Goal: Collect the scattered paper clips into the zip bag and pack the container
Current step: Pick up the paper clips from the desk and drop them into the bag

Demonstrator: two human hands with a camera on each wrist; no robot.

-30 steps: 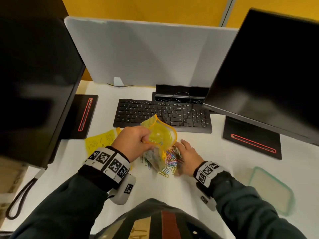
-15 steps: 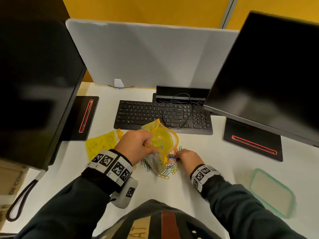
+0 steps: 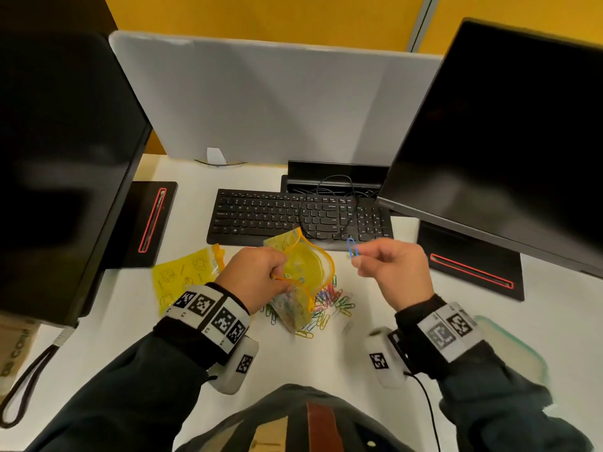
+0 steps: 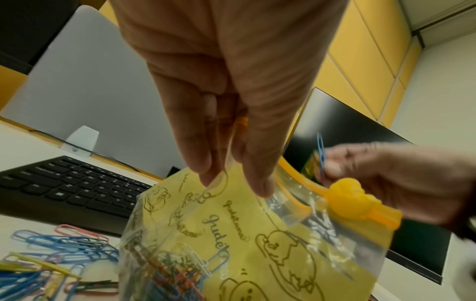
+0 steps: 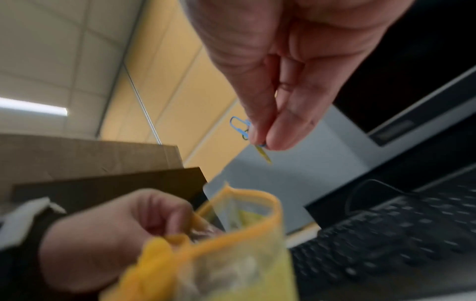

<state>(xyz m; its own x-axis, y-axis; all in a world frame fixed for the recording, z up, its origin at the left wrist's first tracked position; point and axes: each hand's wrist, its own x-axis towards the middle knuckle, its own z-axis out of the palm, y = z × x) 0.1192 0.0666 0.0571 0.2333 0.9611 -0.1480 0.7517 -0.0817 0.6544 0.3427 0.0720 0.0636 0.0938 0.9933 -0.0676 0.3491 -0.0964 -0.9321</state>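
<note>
My left hand [image 3: 257, 277] [image 4: 231, 183] pinches the near lip of a yellow zip bag [image 3: 306, 275] [image 4: 257, 234] [image 5: 231, 244], whose mouth gapes upward; coloured clips lie in its bottom. To the right of the bag mouth and raised above the desk, my right hand [image 3: 355, 257] [image 5: 260, 142] pinches a blue paper clip [image 3: 351, 246] [image 4: 320, 150] [image 5: 238, 126], with a yellow-green one below it in the right wrist view. A heap of coloured paper clips [image 3: 329, 301] [image 4: 46, 262] lies on the white desk under and beside the bag. The container [image 3: 522, 350] sits at the right, partly behind my right wrist.
A black keyboard [image 3: 293, 220] with a cable across it lies just behind the hands. Two dark monitors [image 3: 509, 132] flank the desk on black bases [image 3: 470, 265]. A second yellow printed bag [image 3: 186, 275] lies flat at the left. A grey divider [image 3: 261, 102] stands behind.
My right hand has left the clip heap on the desk, lifted up and to the right, and now holds clips beside the bag mouth. The left hand keeps the bag where it was.
</note>
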